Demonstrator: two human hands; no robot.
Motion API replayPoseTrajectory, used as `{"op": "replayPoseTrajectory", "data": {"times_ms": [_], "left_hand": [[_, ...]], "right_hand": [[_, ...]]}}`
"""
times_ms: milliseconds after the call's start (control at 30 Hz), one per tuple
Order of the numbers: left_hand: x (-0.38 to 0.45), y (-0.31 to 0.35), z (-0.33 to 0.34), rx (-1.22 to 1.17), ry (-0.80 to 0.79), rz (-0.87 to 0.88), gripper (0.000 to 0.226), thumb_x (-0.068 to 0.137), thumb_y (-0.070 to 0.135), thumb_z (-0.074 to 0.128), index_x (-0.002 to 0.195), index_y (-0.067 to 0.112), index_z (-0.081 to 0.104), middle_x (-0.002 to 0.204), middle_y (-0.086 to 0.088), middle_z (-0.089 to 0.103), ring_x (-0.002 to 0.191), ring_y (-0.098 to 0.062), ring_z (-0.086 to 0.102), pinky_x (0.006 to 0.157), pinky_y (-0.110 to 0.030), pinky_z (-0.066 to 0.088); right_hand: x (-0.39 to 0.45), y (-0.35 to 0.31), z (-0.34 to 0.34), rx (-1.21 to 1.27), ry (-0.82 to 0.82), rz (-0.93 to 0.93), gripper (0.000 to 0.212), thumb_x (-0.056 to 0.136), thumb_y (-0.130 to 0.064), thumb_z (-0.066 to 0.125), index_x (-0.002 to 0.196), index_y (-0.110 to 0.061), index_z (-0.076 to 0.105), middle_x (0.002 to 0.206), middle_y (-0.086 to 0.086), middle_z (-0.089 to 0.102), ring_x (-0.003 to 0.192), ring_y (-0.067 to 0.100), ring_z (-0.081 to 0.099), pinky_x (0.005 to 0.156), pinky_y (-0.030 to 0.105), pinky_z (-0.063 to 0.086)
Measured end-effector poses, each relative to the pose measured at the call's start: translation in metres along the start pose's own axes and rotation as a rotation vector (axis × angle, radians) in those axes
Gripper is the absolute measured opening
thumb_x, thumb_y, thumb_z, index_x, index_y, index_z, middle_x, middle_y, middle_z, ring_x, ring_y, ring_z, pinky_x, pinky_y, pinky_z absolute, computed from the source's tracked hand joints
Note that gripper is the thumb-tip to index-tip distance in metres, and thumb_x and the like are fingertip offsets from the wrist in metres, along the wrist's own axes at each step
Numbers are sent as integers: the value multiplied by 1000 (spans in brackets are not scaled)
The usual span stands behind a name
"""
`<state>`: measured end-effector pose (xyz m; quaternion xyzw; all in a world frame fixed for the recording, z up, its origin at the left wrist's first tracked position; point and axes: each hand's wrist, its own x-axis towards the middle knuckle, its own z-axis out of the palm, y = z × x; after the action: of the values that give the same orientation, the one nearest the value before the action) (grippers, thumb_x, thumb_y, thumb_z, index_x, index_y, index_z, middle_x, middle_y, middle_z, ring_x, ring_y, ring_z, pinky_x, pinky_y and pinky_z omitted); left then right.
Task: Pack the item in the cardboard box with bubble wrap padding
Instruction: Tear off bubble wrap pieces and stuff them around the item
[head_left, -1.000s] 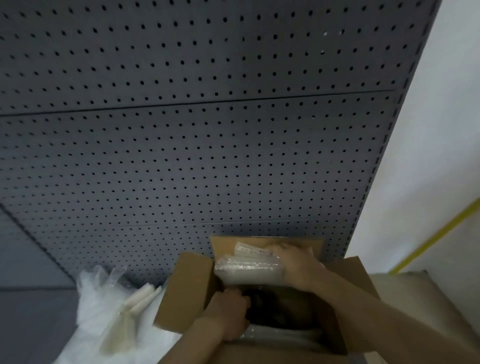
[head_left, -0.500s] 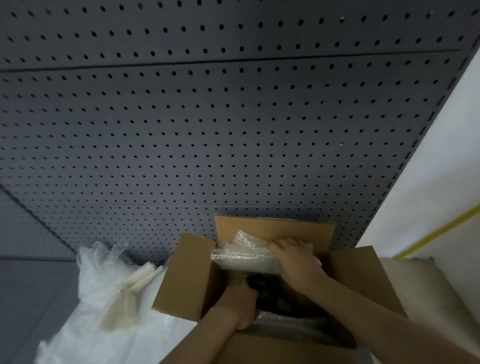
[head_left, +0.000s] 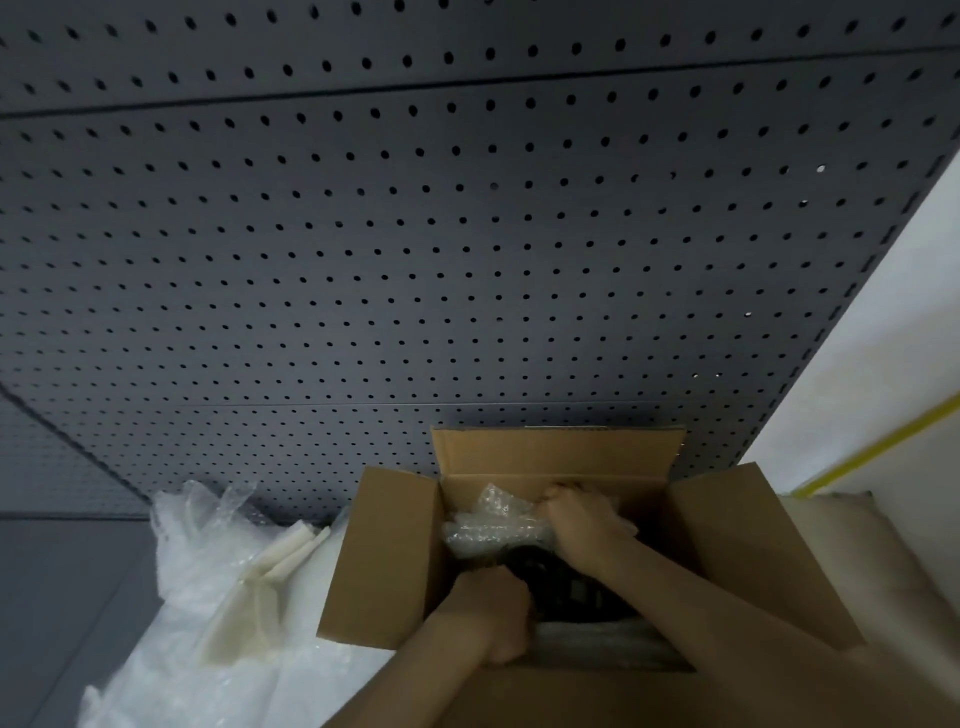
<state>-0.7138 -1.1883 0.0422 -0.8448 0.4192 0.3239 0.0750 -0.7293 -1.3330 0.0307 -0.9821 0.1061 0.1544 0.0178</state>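
An open cardboard box (head_left: 387, 561) stands at the bottom centre with its flaps spread. Inside lies a dark item (head_left: 569, 587), partly hidden by my arms. A wad of bubble wrap (head_left: 493, 525) sits against the far wall of the box, above the item. My right hand (head_left: 579, 517) grips that wad with curled fingers. My left hand (head_left: 491, 608) is down inside the box at the item's left side, fingers curled; what it holds is hidden. More bubble wrap (head_left: 597, 642) lines the near side of the box.
A loose heap of bubble wrap (head_left: 208, 597) with folded cream sheets (head_left: 280, 556) lies left of the box. A dark grey pegboard (head_left: 467, 260) rises right behind it. A white wall (head_left: 883, 338) with a yellow stripe (head_left: 883, 449) stands at the right, beside a beige surface (head_left: 883, 545).
The view tipped down, so the box sits fuller in frame. My right hand pushed the bubble wrap wad lower against the far wall; my left hand stayed beside the dark item.
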Motion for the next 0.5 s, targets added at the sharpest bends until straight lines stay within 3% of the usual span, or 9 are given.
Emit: {"op": "replayPoseTrajectory", "data": {"times_ms": [100,167,233,367,500], "left_hand": [[3,-7,-12,134,218,-5,38,98,30,44,128,9,57,133,-16,55,119,-32,53,99,-42,46],[9,-13,-18,148,325,-16,47,99,31,44,141,12,42,148,-16,38,130,-34,43,108,-44,38],[16,-19,-21,108,328,-30,56,99,35,43,149,15,29,156,-15,24,135,-34,38,111,-43,34],[29,-19,-18,66,236,-56,64,99,41,41,153,15,19,158,-14,23,138,-37,34,114,-45,31],[39,-14,-19,-117,204,-47,59,97,42,46,148,15,32,153,-11,34,138,-32,36,111,-40,31]], "right_hand": [[-7,8,4,-24,94,-63,51,85,-8,56,134,-21,52,136,2,49,126,27,40,107,40,34],[-15,11,6,42,133,-11,52,85,-7,57,135,-19,50,137,4,45,125,28,41,106,42,37],[-21,12,8,124,117,32,47,87,-11,53,133,-18,50,135,6,49,121,29,45,103,43,40],[-23,13,12,240,74,42,39,93,-26,44,129,-16,54,131,9,57,120,27,51,101,42,44],[-12,11,18,237,32,134,30,93,-30,41,103,-13,63,109,13,67,101,30,61,89,44,52]]}}
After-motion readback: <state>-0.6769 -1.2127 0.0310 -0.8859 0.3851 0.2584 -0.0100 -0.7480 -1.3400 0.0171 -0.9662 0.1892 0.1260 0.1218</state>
